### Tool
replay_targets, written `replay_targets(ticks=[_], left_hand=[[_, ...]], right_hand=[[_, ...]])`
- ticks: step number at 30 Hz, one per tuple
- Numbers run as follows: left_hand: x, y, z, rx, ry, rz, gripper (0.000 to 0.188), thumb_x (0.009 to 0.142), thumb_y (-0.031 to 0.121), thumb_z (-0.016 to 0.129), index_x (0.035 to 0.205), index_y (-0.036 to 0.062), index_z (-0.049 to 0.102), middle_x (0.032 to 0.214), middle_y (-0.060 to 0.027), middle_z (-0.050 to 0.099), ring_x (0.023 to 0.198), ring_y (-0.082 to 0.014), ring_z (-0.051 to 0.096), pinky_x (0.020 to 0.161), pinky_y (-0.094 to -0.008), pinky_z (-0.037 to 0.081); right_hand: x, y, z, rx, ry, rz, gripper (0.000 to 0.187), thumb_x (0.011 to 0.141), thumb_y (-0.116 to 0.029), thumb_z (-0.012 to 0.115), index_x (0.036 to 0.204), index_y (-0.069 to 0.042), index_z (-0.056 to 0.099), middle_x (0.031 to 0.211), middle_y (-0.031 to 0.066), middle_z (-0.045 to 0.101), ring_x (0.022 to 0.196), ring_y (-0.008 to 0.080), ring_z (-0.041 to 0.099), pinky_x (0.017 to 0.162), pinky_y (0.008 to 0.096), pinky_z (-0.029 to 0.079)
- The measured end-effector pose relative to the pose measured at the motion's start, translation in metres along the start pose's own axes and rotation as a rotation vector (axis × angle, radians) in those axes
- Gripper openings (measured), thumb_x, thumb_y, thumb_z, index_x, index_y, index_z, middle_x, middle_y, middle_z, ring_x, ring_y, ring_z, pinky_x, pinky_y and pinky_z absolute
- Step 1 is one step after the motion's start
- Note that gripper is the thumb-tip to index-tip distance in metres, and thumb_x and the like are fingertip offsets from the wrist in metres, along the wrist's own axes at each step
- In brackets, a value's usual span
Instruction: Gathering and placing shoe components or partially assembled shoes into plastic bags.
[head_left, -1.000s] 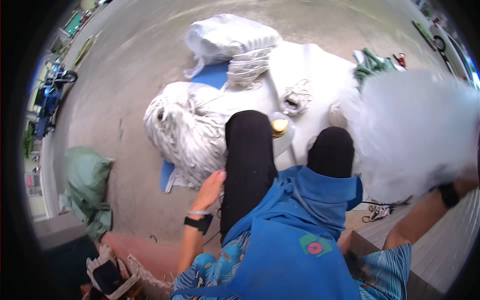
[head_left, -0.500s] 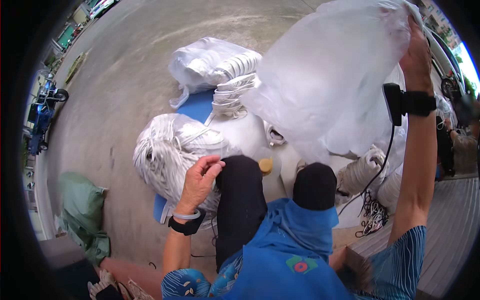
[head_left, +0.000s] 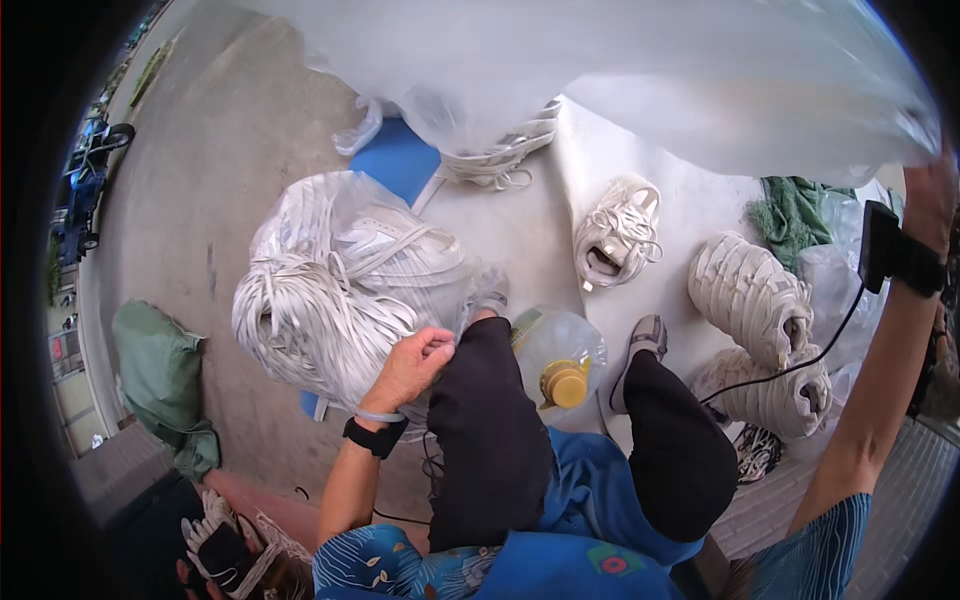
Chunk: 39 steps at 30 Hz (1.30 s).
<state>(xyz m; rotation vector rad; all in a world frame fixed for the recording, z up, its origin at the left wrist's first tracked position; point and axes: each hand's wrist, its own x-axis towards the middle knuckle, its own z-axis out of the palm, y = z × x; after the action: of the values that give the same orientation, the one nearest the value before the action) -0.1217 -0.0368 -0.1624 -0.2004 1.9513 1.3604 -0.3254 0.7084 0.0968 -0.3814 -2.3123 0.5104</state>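
While the right hand (head_left: 930,195) grips the right end of a translucent plastic bag (head_left: 710,110) billowing across the top of the frame, its fingers blurred, the left hand (head_left: 412,364) sits loosely curled beside a bundle of white laces (head_left: 310,320) left of centre; whether it pinches anything cannot be told. Such thin film probably handles best with both hands spreading its edges, lifted clear of the sneaker (head_left: 620,230) at centre right. A white sheet (head_left: 525,235) covers part of the concrete floor (head_left: 215,200); a green sack (head_left: 155,350) slumps at lower left.
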Motion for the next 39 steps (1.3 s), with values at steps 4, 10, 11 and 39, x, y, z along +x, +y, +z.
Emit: replay_targets(ticks=[4, 10, 11, 39], left_hand=[[0.022, -0.017, -0.018, 0.006, 0.129, 0.052, 0.027, 0.088, 0.015, 0.060, 0.109, -0.0011, 0.060, 0.092, -0.0079, 0.066, 0.081, -0.0125, 0.060, 0.075, -0.0251, 0.048], [0.077, 0.020, -0.061, 0.014, 0.255, 0.078, 0.028, 0.088, 0.015, 0.059, 0.110, -0.0009, 0.059, 0.097, -0.0068, 0.066, 0.084, -0.0119, 0.060, 0.077, -0.0237, 0.047], [0.099, 0.024, -0.060, -0.054, 0.255, 0.068, 0.029, 0.088, 0.016, 0.059, 0.112, -0.0012, 0.058, 0.098, -0.0071, 0.066, 0.084, -0.0121, 0.060, 0.078, -0.0240, 0.047], [0.323, 0.124, -0.029, 0.934, 0.514, 0.596, 0.077, 0.067, 0.017, 0.073, 0.135, 0.0064, 0.037, 0.127, -0.0164, 0.049, 0.122, -0.0312, 0.042, 0.103, -0.0468, 0.029]], right_hand=[[-0.085, -0.032, 0.010, -0.881, 0.164, -0.023, 0.027, 0.084, -0.018, 0.059, 0.108, -0.008, 0.066, 0.109, 0.0156, 0.065, 0.100, 0.0342, 0.062, 0.088, 0.0410, 0.049], [-0.123, 0.083, 0.010, -1.829, -0.728, -0.021, 0.022, 0.085, -0.018, 0.054, 0.094, -0.008, 0.071, 0.103, 0.0152, 0.067, 0.098, 0.0325, 0.064, 0.079, 0.0396, 0.054], [-0.123, 0.122, 0.002, -1.628, -0.444, 0.183, 0.024, 0.084, -0.022, 0.054, 0.087, -0.007, 0.073, 0.102, 0.0153, 0.067, 0.095, 0.0336, 0.065, 0.075, 0.0416, 0.055], [-0.138, 0.098, 0.083, 0.182, 0.164, 0.545, 0.031, 0.090, -0.013, 0.054, 0.121, -0.005, 0.057, 0.102, 0.0041, 0.062, 0.079, 0.0099, 0.057, 0.070, 0.0238, 0.049]])
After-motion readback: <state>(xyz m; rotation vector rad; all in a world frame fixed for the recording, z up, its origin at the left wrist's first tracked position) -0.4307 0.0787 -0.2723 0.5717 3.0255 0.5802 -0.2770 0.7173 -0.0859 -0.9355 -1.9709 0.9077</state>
